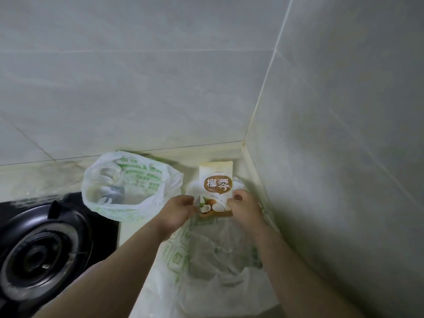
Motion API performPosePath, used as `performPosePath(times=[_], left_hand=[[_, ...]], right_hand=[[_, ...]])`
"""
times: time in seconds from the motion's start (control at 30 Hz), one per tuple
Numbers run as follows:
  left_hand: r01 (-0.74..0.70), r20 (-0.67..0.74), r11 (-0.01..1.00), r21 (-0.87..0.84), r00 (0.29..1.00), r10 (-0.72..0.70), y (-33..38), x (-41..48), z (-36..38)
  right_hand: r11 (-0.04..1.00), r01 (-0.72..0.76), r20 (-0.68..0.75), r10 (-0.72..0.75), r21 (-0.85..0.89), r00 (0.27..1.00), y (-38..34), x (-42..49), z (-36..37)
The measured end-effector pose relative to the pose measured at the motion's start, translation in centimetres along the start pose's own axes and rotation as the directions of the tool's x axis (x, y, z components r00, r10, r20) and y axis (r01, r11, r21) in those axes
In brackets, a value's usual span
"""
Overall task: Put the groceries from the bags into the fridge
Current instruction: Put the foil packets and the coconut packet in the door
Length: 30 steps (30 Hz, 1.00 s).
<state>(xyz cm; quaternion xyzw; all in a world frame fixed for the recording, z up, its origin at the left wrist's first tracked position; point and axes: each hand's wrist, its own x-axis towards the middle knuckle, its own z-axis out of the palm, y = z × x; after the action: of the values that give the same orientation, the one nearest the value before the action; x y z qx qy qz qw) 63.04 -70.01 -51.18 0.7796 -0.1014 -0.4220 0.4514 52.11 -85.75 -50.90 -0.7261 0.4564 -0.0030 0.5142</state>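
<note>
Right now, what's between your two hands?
The pack, upright. The left hand and right hand grip its lower sides, as the head view shows.

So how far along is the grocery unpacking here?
Early to midway, seemingly. Done: the near bag lies flattened and looks emptied. In hand: the left hand and right hand grip the coconut packet by its lower edges at that bag's far end. Left: the open bag beside the stove holds items, and no fridge is in view.
</note>
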Motion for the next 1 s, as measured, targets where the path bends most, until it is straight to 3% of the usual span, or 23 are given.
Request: performPosePath(times=[0.07, 0.23, 0.43, 0.63, 0.73, 1.0], left_hand=[[0.031, 0.025, 0.997, -0.065, 0.999, -0.029, 0.5, 1.4, 0.7], [0.077, 0.058, 0.996, -0.041, 0.996, -0.074, 0.6, 3.9, 1.9], [0.096, 0.046, 0.977, -0.192, 0.995, -0.089, 0.9, 4.7, 3.1], [-0.037, -0.018, 0.949, -0.314, 0.999, 0.033, 2.4, 1.6, 1.6], [-0.132, -0.071, 0.935, -0.330, 0.991, 0.115, 2.6, -1.6, 0.1], [-0.294, -0.275, 0.860, -0.417, 0.943, 0.189, -0.1, -11.7, -5.4]], right_hand=[[1.000, -0.011, 0.003, 0.011, 0.018, 1.000, 0.4, 1.3, 0.5], [0.998, -0.010, 0.031, 0.009, 0.055, 0.999, 0.7, 3.2, 0.9], [0.991, -0.018, 0.044, 0.012, 0.135, 0.999, 0.8, 3.2, 1.1], [0.958, 0.064, -0.024, -0.059, 0.278, 0.998, -0.9, 0.8, 1.5], [0.924, 0.122, 0.065, -0.155, 0.363, 0.986, -2.4, -1.6, 2.2], [0.889, 0.329, 0.117, -0.381, 0.319, 0.917, -7.3, -10.7, 5.4]])
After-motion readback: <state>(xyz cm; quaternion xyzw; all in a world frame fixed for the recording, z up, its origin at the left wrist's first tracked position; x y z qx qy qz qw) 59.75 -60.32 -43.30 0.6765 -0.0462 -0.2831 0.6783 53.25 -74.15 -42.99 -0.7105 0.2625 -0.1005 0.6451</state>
